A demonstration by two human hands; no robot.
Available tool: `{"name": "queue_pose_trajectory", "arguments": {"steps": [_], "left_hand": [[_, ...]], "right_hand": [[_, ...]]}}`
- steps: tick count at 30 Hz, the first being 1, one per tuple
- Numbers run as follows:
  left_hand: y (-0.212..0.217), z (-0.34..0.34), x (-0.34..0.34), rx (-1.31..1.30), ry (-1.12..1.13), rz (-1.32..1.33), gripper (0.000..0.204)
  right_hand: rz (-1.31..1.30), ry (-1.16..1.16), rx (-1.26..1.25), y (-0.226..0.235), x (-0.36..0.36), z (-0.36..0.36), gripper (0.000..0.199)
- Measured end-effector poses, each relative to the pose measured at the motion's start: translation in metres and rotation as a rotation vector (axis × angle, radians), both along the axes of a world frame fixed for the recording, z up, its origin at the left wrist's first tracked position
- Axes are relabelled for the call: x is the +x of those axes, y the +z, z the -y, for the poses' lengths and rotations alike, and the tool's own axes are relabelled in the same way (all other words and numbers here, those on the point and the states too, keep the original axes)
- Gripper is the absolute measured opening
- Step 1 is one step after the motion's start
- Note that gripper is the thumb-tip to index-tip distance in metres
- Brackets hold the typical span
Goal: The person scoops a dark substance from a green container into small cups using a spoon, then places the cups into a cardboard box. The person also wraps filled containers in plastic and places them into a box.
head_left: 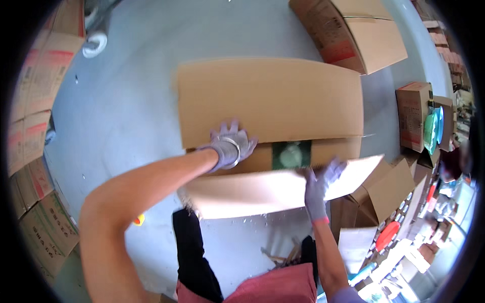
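Fingers [237,132] seemingly flat on carton flap [268,98]

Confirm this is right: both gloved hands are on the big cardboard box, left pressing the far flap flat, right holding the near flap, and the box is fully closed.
Not fully closed: the head view shows a gap between the far flap and near flap of the box, with something green inside. Left hand and right hand are as stated.

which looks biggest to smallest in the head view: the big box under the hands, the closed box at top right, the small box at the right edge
1. Big box under the hands, clearly largest.
2. Closed box at top right.
3. Small box at the right edge.
The last two sit farther out toward the rim, where the fisheye shrinks things, so their true order is unsure.
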State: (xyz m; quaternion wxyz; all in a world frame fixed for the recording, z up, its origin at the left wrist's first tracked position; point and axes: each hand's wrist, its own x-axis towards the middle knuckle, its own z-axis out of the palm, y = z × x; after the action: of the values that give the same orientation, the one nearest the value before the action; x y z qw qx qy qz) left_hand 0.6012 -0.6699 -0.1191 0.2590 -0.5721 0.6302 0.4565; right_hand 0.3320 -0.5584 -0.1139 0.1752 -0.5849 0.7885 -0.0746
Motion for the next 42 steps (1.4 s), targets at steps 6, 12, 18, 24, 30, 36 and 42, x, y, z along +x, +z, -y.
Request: {"name": "queue_pose_trajectory", "arguments": {"steps": [6, 12, 18, 24, 30, 36, 42], "left_hand": [[-0.041, -0.077, 0.188, -0.170, 1.292, -0.909, 0.038], [-0.212, -0.471, 0.365, -0.380, 2.393, -0.005, 0.043], [-0.286, -0.605, 0.438, -0.155, 1.857, 0.468, 0.073], [-0.400, -0.596, 0.496, -0.188, 2.014, 0.756, 0.066], [-0.340, -0.549, 0.392, -0.243, 2.584, -0.384, 0.042], [-0.098, -0.236, 0.220, -0.287, 1.879, -1.262, 0.037], [-0.067, -0.051, 0.059, -0.499, 1.193, -0.904, 0.029]], "right_hand": [[-0.564, 0.477, -0.172, -0.163, 0.052, 0.058, 0.064], [-0.247, 0.538, -0.465, -0.137, 0.031, 0.096, 0.053], [-0.250, 0.625, -0.454, -0.149, -0.001, 0.090, 0.051], [0.078, 0.454, -0.388, -0.154, -0.024, 0.100, 0.056], [0.058, 0.173, -0.288, -0.146, 0.008, 0.077, 0.051], [-0.303, 0.357, -0.272, -0.144, 0.035, 0.069, 0.062], [-0.212, 0.316, -0.303, -0.129, 0.051, 0.075, 0.055]]}}
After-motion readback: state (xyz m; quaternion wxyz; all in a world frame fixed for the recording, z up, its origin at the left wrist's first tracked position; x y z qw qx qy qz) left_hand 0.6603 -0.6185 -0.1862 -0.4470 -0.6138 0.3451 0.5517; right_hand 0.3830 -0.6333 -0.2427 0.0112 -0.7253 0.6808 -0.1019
